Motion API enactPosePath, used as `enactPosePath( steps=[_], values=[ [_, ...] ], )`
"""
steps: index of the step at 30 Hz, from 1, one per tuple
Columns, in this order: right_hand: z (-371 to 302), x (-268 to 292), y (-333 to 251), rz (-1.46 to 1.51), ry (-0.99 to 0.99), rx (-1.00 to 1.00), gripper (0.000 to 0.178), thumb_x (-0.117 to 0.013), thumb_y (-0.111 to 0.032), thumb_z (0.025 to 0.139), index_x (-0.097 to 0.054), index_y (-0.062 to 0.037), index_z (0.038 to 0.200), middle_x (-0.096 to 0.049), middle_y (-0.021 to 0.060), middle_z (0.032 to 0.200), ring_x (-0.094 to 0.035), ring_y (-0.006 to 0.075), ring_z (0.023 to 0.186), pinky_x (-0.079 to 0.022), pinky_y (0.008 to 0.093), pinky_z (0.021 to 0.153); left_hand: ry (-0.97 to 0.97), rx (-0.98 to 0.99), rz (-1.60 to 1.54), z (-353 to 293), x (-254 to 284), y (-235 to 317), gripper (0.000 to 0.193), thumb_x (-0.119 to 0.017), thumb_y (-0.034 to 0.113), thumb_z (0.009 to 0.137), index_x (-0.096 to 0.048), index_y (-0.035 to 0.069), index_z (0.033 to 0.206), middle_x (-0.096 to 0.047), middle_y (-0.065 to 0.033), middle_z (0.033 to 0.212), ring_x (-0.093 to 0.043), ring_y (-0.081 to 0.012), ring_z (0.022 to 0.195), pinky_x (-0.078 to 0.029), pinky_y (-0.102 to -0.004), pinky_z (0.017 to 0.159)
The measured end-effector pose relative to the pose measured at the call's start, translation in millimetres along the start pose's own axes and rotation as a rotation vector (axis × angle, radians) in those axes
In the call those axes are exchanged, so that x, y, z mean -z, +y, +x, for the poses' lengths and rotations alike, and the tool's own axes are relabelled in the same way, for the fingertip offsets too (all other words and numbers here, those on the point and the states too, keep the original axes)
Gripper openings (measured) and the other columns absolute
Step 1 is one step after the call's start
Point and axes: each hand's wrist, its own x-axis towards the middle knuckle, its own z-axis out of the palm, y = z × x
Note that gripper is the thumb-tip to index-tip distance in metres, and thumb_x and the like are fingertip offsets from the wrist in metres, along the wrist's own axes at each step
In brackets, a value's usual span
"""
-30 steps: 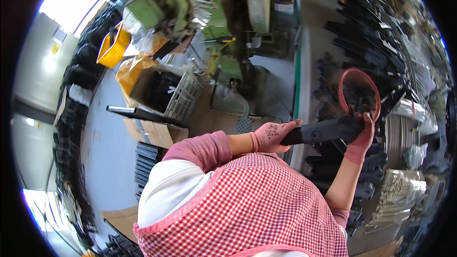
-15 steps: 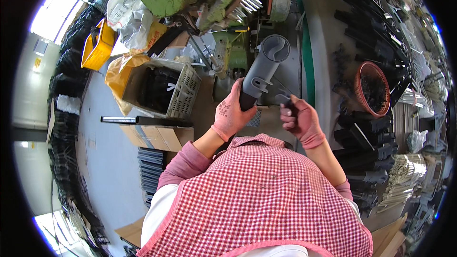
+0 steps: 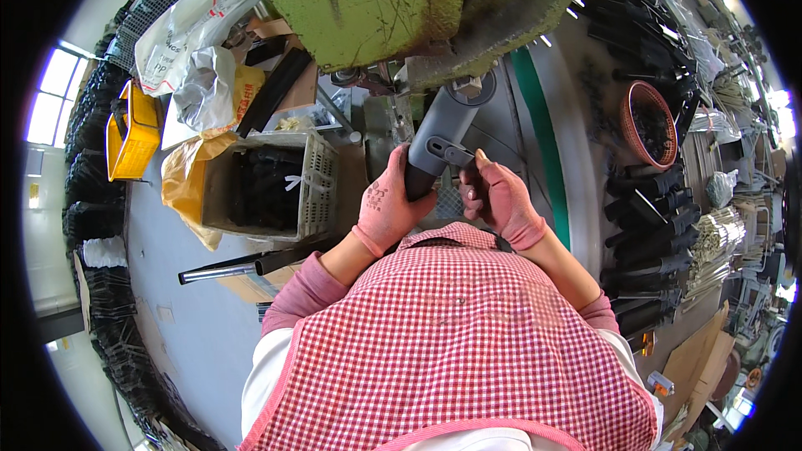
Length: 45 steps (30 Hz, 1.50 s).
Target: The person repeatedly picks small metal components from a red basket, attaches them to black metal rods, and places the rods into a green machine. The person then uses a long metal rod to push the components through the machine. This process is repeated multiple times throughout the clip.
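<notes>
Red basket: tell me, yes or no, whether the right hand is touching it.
No, the gloved right hand is by the grey tube, clearly apart from the red basket.

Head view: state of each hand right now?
Left hand: closed around the dark lower end of the grey tube.
Right hand: closed, fingertips pinching a small grey piece at the tube's side.
</notes>
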Motion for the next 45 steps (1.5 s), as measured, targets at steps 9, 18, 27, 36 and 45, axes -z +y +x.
enactPosePath(
  steps=[9,18,27,36,45],
  values=[
    [34.6,8.6,-7.0,-0.153,0.084,0.301,0.017,-0.078,-0.011,0.084,-0.067,-0.0012,0.092,-0.063,0.0023,0.077,-0.059,0.0105,0.062,-0.054,0.0290,0.051,-0.047,0.054,0.003,-3.2,4.0,-2.7,0.081,-0.078,0.022,0.074,-0.034,0.002,0.139,-0.064,-0.0268,0.104,-0.066,-0.0431,0.094,-0.053,-0.0445,0.078],
    [83.1,5.3,-16.4,0.010,-0.274,0.210,0.010,-0.071,-0.008,0.090,-0.064,-0.0078,0.097,-0.064,-0.0013,0.085,-0.064,0.0115,0.075,-0.058,0.0296,0.074,0.116,0.033,0.161,5.0,10.3,1.3,0.084,-0.075,0.021,0.075,-0.030,-0.009,0.138,-0.061,-0.0303,0.108,-0.064,-0.0443,0.096,-0.053,-0.0451,0.080],
    [129.7,-14.3,-10.6,0.092,-0.390,0.278,0.012,-0.069,-0.016,0.093,-0.061,-0.0091,0.099,-0.062,-0.0026,0.101,-0.061,0.0090,0.091,-0.056,0.0306,0.080,0.121,0.082,0.412,24.4,23.2,2.6,0.083,-0.072,0.022,0.079,-0.026,-0.015,0.138,-0.054,-0.0346,0.121,-0.060,-0.0444,0.106,-0.051,-0.0439,0.088],
    [116.7,-21.2,-15.7,0.206,-0.386,0.207,0.013,-0.072,-0.016,0.091,-0.060,-0.0149,0.093,-0.063,-0.0035,0.098,-0.061,0.0127,0.097,-0.050,0.0398,0.087,0.038,0.058,0.569,30.7,34.3,12.6,0.076,-0.072,0.023,0.080,-0.030,-0.016,0.130,-0.057,-0.0321,0.109,-0.062,-0.0446,0.098,-0.053,-0.0454,0.077],
    [117.5,-35.3,-12.1,-0.052,-0.019,0.248,0.023,-0.076,-0.021,0.087,-0.060,-0.0058,0.095,-0.060,-0.0032,0.080,-0.054,0.0066,0.064,-0.044,0.0232,0.054,-0.238,0.224,0.242,49.5,48.9,-16.6,0.062,-0.075,0.030,0.082,-0.036,-0.009,0.110,-0.061,-0.0312,0.099,-0.064,-0.0430,0.092,-0.050,-0.0437,0.079]
  ],
)
